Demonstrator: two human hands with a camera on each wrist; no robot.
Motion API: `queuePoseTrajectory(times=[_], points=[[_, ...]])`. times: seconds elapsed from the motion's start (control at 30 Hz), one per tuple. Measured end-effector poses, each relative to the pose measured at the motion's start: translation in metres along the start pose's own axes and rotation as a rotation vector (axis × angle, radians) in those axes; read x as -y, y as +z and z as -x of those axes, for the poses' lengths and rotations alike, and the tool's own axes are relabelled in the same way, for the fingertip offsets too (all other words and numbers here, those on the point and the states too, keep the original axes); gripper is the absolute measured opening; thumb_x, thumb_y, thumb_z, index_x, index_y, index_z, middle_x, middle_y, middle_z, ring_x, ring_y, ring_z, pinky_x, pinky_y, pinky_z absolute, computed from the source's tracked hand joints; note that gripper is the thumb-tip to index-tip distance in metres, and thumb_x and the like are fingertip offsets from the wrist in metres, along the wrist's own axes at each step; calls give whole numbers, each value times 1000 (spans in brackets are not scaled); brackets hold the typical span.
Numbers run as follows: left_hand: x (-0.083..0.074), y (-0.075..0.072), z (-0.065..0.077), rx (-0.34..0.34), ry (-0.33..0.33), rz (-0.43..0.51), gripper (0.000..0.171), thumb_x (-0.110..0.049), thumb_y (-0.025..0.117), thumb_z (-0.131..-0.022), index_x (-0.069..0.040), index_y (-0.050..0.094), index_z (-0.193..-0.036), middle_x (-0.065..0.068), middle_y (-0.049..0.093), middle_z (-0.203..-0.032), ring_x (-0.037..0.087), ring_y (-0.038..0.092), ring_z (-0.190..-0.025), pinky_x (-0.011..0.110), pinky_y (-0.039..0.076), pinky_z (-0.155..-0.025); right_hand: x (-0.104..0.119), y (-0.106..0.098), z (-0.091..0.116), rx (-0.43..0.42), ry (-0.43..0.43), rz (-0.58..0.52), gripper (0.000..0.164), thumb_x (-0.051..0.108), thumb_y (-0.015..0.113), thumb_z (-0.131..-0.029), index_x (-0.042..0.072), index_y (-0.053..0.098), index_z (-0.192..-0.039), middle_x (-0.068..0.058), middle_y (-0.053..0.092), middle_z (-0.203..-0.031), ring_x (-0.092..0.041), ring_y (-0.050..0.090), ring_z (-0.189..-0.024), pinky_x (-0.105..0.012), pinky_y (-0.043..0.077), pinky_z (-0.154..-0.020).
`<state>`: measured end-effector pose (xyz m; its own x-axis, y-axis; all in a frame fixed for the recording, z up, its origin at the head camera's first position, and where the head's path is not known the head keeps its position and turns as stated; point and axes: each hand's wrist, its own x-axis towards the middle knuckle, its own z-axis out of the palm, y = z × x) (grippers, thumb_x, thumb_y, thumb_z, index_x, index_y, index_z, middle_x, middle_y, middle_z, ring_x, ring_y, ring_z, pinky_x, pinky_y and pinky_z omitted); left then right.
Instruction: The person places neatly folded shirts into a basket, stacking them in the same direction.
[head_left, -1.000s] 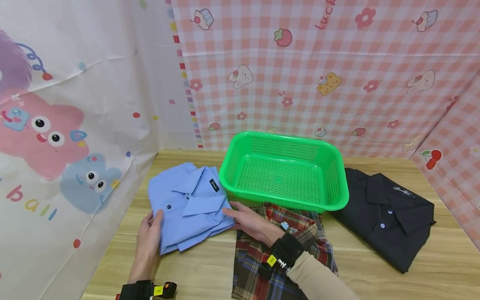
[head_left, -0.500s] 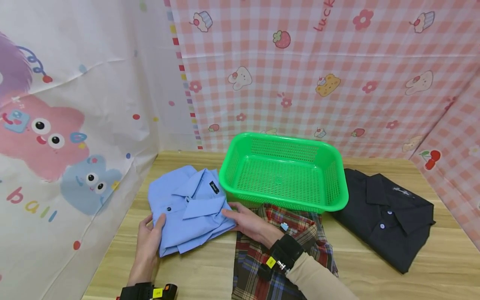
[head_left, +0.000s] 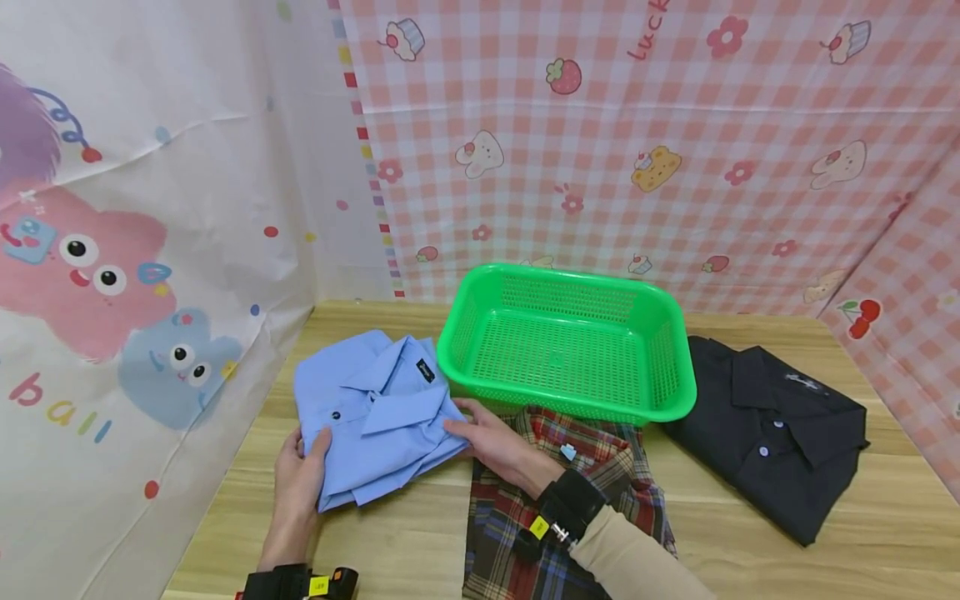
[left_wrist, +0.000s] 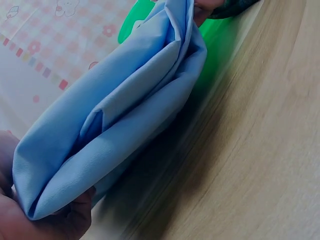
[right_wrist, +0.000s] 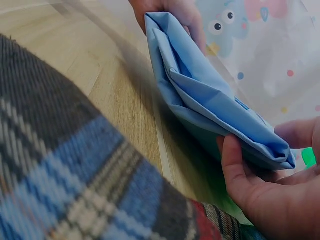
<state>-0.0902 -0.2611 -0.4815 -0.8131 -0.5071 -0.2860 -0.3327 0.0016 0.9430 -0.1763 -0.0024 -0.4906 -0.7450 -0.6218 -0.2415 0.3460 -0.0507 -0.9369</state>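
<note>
In the head view, a folded light-blue shirt is being held left of centre, in the lower half of the frame, between two hands. Its lower-left edge is being gripped by the left hand, the thumb being laid on top and the fingers being curled underneath, so the hand is being kept nearly closed around the cloth. Its right edge is being pinched by the right hand, the thumb being placed above and fingertips being tucked below. In both wrist views the folded layers are being shown edge-on, with a shadow being cast on the wooden table; whether the whole shirt is being held clear of the wood cannot be told.

A green basket is being seen at the centre of the head view, just beside the blue shirt. Below it, at lower centre, a plaid shirt is being partly covered by the right forearm, its beige sleeve and a black wrist strap. At the right of the frame, a folded black shirt is being partly hidden by the basket's right end.
</note>
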Motion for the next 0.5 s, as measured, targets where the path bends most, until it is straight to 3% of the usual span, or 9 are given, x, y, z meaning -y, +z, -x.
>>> queuePoseTrajectory(times=[0.2,0.5], points=[[-4,0,2,-16,24,16,72,-28,45,-110,3,9,-164,32,29,-162,41,35,-146,53,29,-122,1,2,1,-4,-16,4,59,9,49,-106,-6,22,-158,-32,48,-147,-17,63,-107,-35,50,-98],[-9,0,7,-26,54,53,66,-28,45,-110,0,18,-163,27,34,-162,37,41,-143,52,32,-120,5,5,1,-11,-30,11,59,8,47,-106,-2,23,-159,-30,46,-149,-23,59,-118,-43,44,-109]])
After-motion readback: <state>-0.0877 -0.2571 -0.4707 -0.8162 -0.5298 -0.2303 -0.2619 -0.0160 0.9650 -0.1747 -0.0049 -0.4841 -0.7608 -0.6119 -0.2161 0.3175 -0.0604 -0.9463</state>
